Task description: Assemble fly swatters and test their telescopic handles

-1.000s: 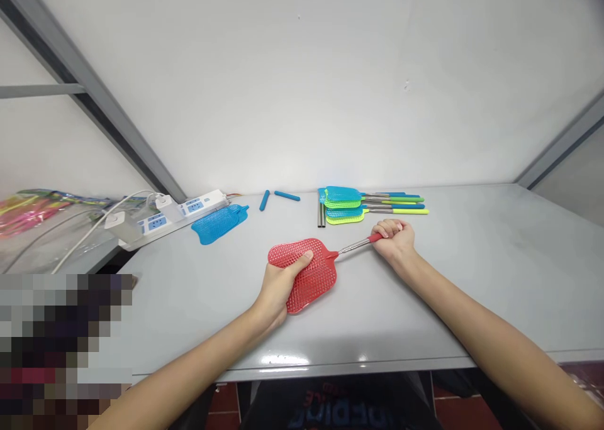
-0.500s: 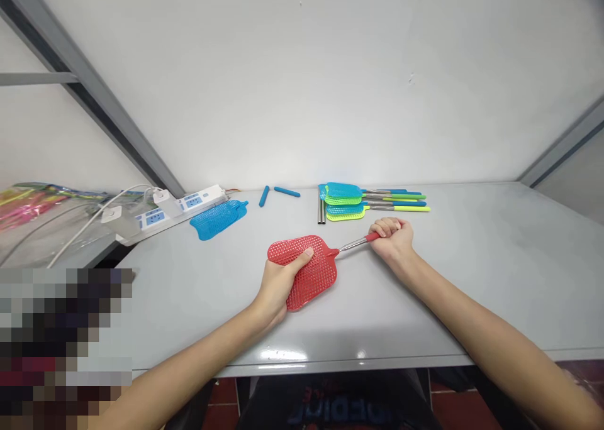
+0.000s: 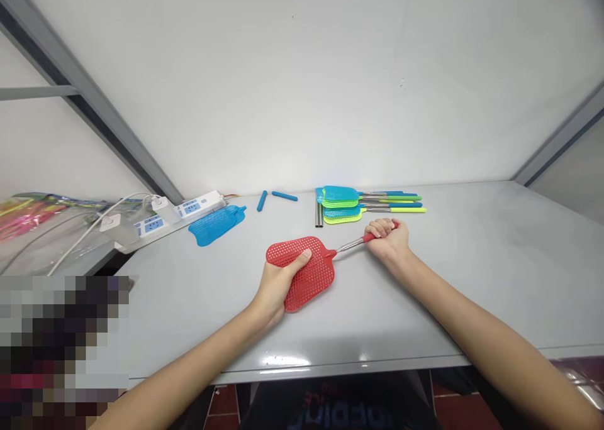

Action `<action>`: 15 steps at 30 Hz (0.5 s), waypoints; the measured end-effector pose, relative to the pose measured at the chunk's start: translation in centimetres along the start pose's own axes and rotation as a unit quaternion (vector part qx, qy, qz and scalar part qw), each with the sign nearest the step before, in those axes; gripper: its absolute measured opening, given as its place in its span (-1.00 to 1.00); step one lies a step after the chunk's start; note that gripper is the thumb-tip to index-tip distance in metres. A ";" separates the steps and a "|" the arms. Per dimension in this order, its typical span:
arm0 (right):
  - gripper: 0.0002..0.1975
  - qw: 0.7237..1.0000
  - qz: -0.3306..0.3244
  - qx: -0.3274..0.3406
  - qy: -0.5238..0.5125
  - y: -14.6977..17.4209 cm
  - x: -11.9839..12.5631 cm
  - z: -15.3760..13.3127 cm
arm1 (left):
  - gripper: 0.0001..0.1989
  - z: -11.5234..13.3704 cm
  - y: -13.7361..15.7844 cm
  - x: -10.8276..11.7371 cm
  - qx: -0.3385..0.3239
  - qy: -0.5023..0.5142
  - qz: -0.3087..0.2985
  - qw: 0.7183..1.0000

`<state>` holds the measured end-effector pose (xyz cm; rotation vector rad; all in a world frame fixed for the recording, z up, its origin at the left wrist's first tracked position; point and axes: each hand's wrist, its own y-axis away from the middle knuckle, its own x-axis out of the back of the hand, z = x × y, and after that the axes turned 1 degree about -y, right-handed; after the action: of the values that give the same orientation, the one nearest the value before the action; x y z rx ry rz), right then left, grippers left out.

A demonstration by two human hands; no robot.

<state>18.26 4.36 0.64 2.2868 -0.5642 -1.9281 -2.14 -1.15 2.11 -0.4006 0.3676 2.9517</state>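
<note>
A red fly swatter [image 3: 314, 279] with a perforated head is held between my two hands above the table. My left hand [image 3: 278, 285] grips the head, thumb on top and the other fingers hidden underneath. Around the red handle at the far end of the metal rod, my right hand [image 3: 387, 236] is closed in a fist. Behind the right hand lies a stack of blue and green fly swatters [image 3: 342, 196], their handles pointing right. Short metal tubes [image 3: 318, 215] lie at the left side of that stack.
Two blue handle grips [image 3: 284, 196] lie near the wall. A loose blue swatter head [image 3: 217, 225] rests beside a white power strip [image 3: 198, 205] with plugs and cables. Plastic-wrapped colourful items [image 3: 38, 219] are at the far left of the grey table [image 3: 453, 292].
The camera view has shifted slightly. Both hands keep their hold on the red fly swatter, with no clear movement of it.
</note>
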 end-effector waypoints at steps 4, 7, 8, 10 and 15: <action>-0.76 1.000 0.005 -0.007 0.026 -0.4 0.0 -0.1 | -0.63 0.4 -0.3 0.2 0.017 0.007 -0.019 1.000; -0.78 0.999 0.015 -0.032 0.025 -0.5 -0.1 -0.3 | -0.63 0.6 -0.4 0.3 0.018 0.005 -0.017 1.000; -0.79 0.999 0.017 -0.039 0.020 -0.5 -0.1 -0.5 | -0.63 0.6 -0.4 0.3 0.016 0.002 -0.017 1.000; -0.81 0.999 0.014 -0.046 0.014 -0.6 -0.3 -0.8 | -0.63 0.7 -0.4 0.2 0.006 -0.008 -0.023 1.000; -0.82 0.997 0.034 -0.058 0.048 -1.0 -0.6 -1.4 | -0.68 1.1 -0.2 0.0 -0.096 -0.120 0.008 0.988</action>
<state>19.76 5.31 1.15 2.2435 -0.4972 -1.7620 -2.40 -0.69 3.05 -0.0590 0.0585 3.0138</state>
